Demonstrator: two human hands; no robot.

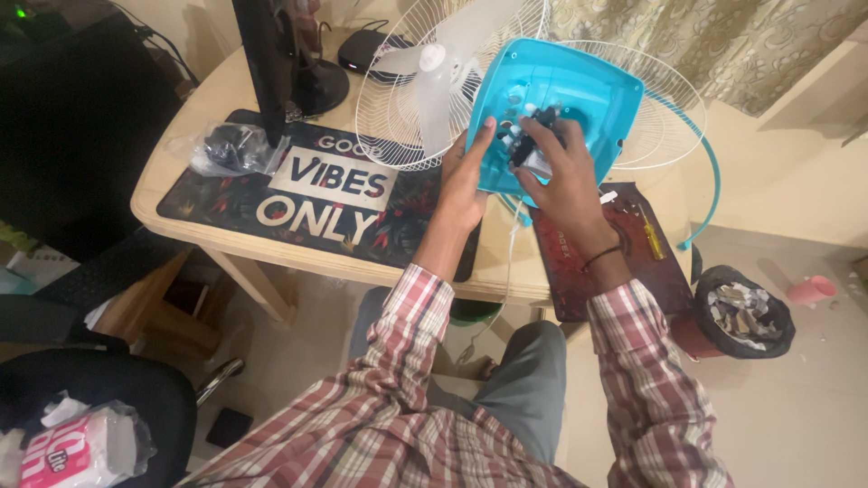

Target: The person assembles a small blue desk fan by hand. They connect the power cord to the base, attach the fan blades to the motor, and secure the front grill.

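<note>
Two red-and-white plaid sleeves [506, 407] are stretching forward from the camera. The left hand [466, 181] is bracing the edge of one turquoise plastic fan housing [556, 99], fingers extended against it. The right hand [565, 172] is pinching one small black part [533, 136] inside that housing. Beyond the hands, two white wire fan grilles [398, 108] are resting on the beige table [226, 99]. Right of the right hand, one yellow-handled screwdriver [653, 237] is lying on one dark red mat [633, 262].

Left hand [466, 176] steadying turquoise fan housing [579, 90], right hand [561, 167] gripping black part [533, 136]
</note>
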